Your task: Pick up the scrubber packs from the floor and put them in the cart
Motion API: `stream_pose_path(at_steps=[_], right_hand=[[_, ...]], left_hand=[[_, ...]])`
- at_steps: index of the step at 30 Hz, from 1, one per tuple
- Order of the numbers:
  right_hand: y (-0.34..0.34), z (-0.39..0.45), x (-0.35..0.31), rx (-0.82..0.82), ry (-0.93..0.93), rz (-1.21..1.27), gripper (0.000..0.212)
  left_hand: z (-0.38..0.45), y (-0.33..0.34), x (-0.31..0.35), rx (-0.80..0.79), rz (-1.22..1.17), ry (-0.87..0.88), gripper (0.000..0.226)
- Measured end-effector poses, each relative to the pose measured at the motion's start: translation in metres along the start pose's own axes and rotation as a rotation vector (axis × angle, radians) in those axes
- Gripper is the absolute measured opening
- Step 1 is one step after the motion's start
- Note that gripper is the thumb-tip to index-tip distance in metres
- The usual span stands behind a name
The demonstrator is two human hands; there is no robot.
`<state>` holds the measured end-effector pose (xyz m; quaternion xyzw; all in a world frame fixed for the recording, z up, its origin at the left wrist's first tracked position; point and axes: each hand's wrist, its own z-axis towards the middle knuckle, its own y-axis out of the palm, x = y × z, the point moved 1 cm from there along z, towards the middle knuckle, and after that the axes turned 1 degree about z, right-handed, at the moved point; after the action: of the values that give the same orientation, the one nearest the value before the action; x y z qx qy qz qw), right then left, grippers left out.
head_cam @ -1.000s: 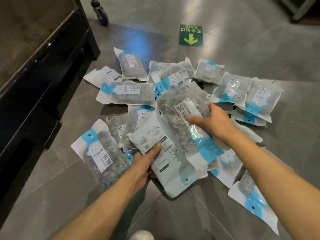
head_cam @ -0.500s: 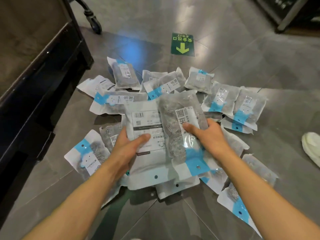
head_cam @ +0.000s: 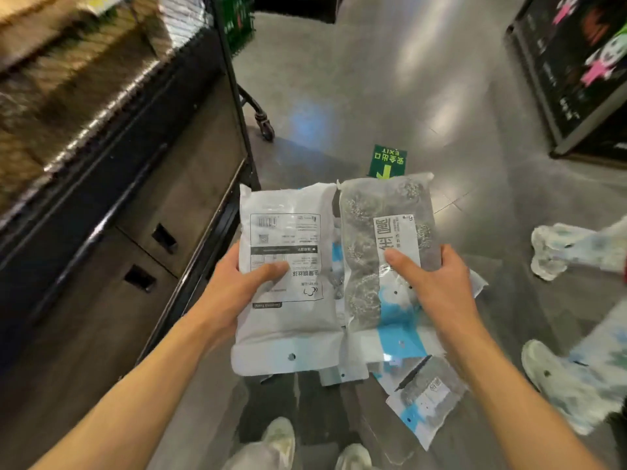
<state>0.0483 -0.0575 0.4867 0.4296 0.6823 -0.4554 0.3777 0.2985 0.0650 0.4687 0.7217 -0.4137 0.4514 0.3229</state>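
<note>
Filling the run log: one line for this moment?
left hand holds white pack | right hand holds clear scrubber pack | both lifted off floor | cart at left

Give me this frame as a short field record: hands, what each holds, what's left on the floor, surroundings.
left hand: left hand grips the white-backed pack, thumb on its printed side
right hand: right hand grips the clear-front pack, steel scrubbers visible inside
pack position: both lifted off the floor, side by side, edges touching
floor: loose pack lies below the right forearm; more partly hidden behind the held ones
cart: dark cart at left, caster wheel visible
other: green exit sticker on floor
</note>
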Motion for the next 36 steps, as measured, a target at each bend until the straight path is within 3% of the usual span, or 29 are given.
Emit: stream_pose_path(at_steps=[7, 13, 17, 23, 27, 32, 36], right_hand=[[-0.026, -0.074, -0.218, -0.155, -0.09, 0.051, 0.051], [-0.019, -0.125, -0.319, -0.396, -0.194, 0.041, 0.052], [0.007, -0.159, -0.347, -0.657, -0.226, -0.005, 0.048], [0.071, -0.251, -0.358, -1.068, -0.334, -0.144, 0.068], [0.11, -0.342, -0.349, -1.361, -0.42, -0.237, 0.064], [0.135, -0.48, -0.318, -1.694, -0.478, -0.316, 0.074], [0.133, -0.591, -0.283, -1.933, -0.547, -0.409, 0.053]], left_hand=[[-0.12, -0.012, 0.205, 0.155, -0.104, 0.099, 0.061], [-0.233, -0.023, 0.282, 0.427, -0.163, 0.22, 0.056], [-0.317, -0.029, 0.281, 0.714, -0.235, 0.266, 0.059], [-0.467, -0.021, 0.239, 1.148, -0.348, 0.272, 0.05], [-0.573, -0.004, 0.205, 1.484, -0.439, 0.299, 0.062], [-0.694, 0.032, 0.16, 1.815, -0.521, 0.339, 0.066], [-0.769, 0.067, 0.115, 2.022, -0.648, 0.379, 0.063]])
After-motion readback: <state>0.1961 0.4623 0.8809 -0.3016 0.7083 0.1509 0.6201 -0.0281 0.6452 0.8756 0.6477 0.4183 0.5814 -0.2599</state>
